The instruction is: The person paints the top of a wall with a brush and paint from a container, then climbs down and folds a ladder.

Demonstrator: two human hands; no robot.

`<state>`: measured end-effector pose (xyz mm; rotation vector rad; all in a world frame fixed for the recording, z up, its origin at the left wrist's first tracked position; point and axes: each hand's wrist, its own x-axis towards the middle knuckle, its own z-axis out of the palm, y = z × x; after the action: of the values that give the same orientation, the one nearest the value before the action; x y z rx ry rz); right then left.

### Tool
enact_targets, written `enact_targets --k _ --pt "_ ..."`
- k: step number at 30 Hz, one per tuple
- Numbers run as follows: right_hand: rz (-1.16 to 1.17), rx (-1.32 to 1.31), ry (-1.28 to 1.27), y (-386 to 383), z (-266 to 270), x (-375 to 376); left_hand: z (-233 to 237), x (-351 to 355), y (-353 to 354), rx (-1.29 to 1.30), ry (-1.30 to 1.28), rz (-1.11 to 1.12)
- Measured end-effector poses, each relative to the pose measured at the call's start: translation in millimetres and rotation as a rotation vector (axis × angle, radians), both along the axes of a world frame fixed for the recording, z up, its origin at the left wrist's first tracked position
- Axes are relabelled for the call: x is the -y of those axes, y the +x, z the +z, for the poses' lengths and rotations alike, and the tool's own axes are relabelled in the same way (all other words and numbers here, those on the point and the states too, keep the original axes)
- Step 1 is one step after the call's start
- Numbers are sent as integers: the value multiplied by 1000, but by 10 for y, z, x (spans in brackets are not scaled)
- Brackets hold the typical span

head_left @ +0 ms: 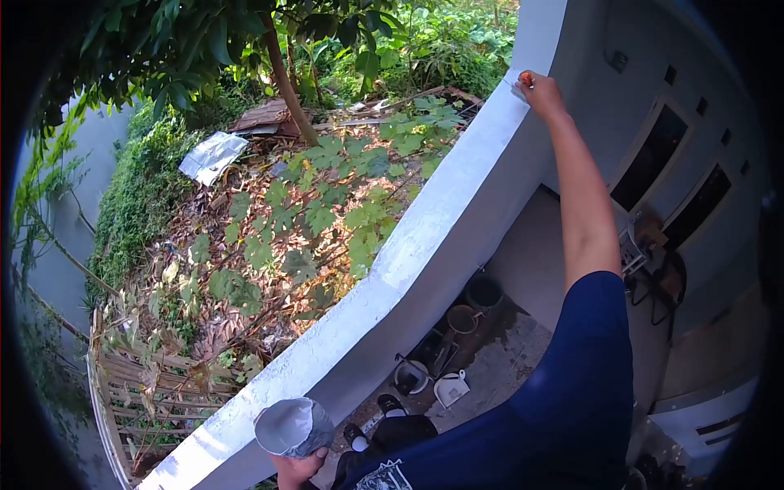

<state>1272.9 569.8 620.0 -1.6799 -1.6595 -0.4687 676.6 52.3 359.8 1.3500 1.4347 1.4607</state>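
My right hand reaches far along the white wall and is closed around a small orange-handled tool. The tool's flat, greyish end touches or lies just over the wall's top; its exact kind is too small to make out. Low in the view, my left hand grips a rounded, open-topped container from below, beside the wall's near end. Grey-white material coats the inside of the container. Most of the left hand's fingers are hidden under and behind it.
Left of the wall lies a leafy yard with a tree, a pale sheet and a bamboo fence. On the right, down at floor level, are several buckets, a white dustpan and a chair.
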Motion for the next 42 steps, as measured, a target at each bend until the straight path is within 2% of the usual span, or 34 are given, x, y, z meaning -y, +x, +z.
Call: enact_targets --k 5,7,9,11,12,16,21,23,27,29,32,36,38,42 --pt "-5 -10 66 195 108 -149 -71 -21 -51 -42 -101 -95" --pt "-64 -24 87 271 193 -150 -60 0 -63 -594 -493 -180" --pt "-50 -44 109 413 211 -223 -108 -15 -23 -578 -496 -178" --pt "-36 -66 132 535 218 -291 -224 1 -25 -417 -431 -150" --pt "-39 -69 153 587 212 -319 -255 3 -33 -416 -431 -152" --pt "-73 -89 163 707 192 -383 -492 53 -119 -541 -503 -176" --pt "-46 -101 157 772 164 -475 -457 34 -82 -611 -527 -161" --pt "-55 -87 148 777 167 -495 -424 25 -69 -483 -503 -134" --pt "-43 -60 135 782 174 -548 -478 8 -36 -533 -459 -129" --pt "-49 -46 133 773 172 -580 -472 11 2 -370 -445 -92" --pt "-43 -53 137 774 171 -592 -481 -2 48 -319 -412 -57" --pt "-45 -44 118 759 132 -646 -749 45 -79 -385 -397 -79" --pt "-37 -27 126 757 115 -670 -800 19 -102 -617 -329 -146" --pt "-31 -34 109 727 62 -630 -715 -17 -11 -480 -295 -109"
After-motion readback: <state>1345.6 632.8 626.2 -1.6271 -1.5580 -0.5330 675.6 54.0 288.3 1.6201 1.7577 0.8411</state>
